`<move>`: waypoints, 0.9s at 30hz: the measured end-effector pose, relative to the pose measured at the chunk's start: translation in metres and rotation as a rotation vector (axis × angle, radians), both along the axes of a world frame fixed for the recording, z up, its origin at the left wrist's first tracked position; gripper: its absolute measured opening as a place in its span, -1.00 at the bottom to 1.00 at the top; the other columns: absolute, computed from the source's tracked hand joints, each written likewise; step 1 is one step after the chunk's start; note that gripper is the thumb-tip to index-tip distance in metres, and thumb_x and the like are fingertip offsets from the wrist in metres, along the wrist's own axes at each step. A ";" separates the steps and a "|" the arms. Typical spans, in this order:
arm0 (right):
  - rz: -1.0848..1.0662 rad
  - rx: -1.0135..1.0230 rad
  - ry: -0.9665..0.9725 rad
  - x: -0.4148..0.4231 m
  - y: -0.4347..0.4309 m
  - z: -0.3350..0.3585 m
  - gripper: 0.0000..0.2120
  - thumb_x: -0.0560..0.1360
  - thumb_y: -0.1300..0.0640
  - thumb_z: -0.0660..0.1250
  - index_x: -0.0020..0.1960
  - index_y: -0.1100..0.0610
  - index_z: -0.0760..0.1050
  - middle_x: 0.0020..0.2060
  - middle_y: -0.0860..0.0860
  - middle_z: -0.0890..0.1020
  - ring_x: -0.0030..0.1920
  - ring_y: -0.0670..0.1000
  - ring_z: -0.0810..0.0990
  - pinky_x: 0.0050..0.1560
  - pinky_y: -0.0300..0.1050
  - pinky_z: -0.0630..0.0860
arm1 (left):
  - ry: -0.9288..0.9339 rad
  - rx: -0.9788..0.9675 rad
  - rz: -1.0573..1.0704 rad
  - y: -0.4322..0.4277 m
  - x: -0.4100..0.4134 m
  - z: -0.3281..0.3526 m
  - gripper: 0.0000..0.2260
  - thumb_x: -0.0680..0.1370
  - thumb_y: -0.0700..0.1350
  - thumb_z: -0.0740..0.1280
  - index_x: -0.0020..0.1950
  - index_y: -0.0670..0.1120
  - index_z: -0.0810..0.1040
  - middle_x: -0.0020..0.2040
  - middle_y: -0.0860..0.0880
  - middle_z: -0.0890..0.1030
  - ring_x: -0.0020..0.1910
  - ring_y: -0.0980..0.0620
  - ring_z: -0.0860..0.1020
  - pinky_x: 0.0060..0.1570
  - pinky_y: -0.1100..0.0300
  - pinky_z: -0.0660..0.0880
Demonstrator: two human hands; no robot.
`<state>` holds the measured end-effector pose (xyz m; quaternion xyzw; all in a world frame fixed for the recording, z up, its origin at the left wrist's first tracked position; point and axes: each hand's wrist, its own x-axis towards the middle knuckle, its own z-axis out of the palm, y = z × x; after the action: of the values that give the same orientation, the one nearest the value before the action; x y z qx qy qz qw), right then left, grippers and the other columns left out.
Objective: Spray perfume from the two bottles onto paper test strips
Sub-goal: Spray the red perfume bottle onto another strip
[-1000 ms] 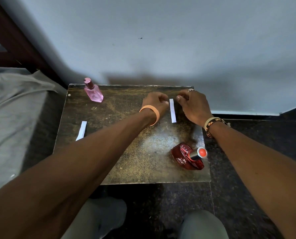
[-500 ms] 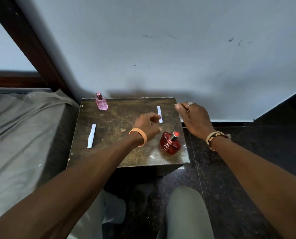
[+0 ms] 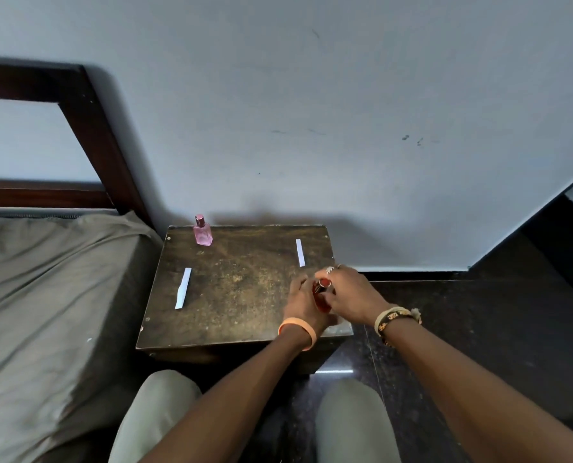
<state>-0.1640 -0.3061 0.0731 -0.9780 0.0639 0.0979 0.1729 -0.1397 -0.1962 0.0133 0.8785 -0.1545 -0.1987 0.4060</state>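
A dark red perfume bottle with a red-topped cap stands near the right front of the small dark table. My left hand wraps its body from the left. From the right, my right hand curls its fingers and thumb round the bottle's top. Most of the bottle is hidden between them. One white paper strip lies just beyond the hands, a second strip lies at the table's left. The pink bottle stands upright at the far left corner.
A bed with a grey sheet and dark wooden headboard borders the table's left side. The wall rises right behind the table. Dark floor lies to the right. My knees are below the table's front edge.
My head has pulled back, so the table looks smaller. Both hands left the far strip and came together on the red bottle, the right one coming in from the table's far right edge.
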 end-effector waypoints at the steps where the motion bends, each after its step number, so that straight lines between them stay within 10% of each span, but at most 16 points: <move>1: -0.009 0.007 -0.021 0.001 0.000 -0.002 -0.68 0.53 0.17 0.34 0.27 0.00 0.53 0.17 0.06 0.57 0.17 0.12 0.56 0.23 0.03 0.50 | 0.001 -0.019 0.020 -0.001 0.000 -0.003 -0.26 0.25 -0.06 0.58 0.37 -0.06 0.37 0.38 -0.04 0.31 0.28 -0.02 0.43 0.25 0.26 0.34; 7: 0.026 -0.003 -0.014 0.006 0.002 -0.011 -0.85 0.57 0.11 0.29 0.13 0.03 0.55 0.07 0.05 0.60 0.06 0.12 0.59 0.07 0.02 0.52 | -0.052 -0.074 0.120 -0.004 0.012 -0.017 -0.61 0.30 -0.09 0.51 0.10 -0.01 0.54 0.11 -0.02 0.56 0.09 -0.02 0.55 -0.07 0.30 0.36; 15: 0.039 0.046 0.017 0.009 -0.009 -0.013 -0.88 0.62 0.16 0.22 0.11 0.12 0.50 0.05 0.06 0.57 0.05 0.10 0.57 0.11 0.09 0.52 | 0.050 -0.111 -0.053 0.006 0.028 -0.032 -0.17 0.08 0.07 0.61 0.29 0.08 0.37 0.14 0.09 0.57 0.12 0.07 0.55 0.15 0.13 0.50; 20: 0.153 -0.006 0.017 0.009 -0.015 -0.009 -0.76 0.56 0.25 0.29 0.21 0.07 0.50 0.11 0.04 0.57 0.09 0.07 0.56 0.09 -0.01 0.54 | -0.033 -0.123 0.046 0.009 0.031 -0.030 -0.42 0.20 0.03 0.57 0.16 0.02 0.48 0.04 0.10 0.63 -0.02 0.18 0.57 0.10 0.17 0.53; 27: 0.153 -0.025 0.023 0.005 -0.005 -0.015 -0.76 0.64 0.17 0.19 0.30 0.13 0.41 0.15 0.09 0.54 0.12 0.12 0.57 0.13 0.07 0.53 | -0.002 -0.105 0.052 0.000 0.010 -0.028 -0.22 0.18 0.12 0.58 0.34 0.08 0.37 0.18 0.09 0.58 0.14 0.07 0.55 0.17 0.17 0.46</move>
<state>-0.1590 -0.3113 0.0582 -0.9809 -0.0078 0.1210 0.1522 -0.1293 -0.1965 -0.0147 0.8600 -0.1423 -0.1789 0.4562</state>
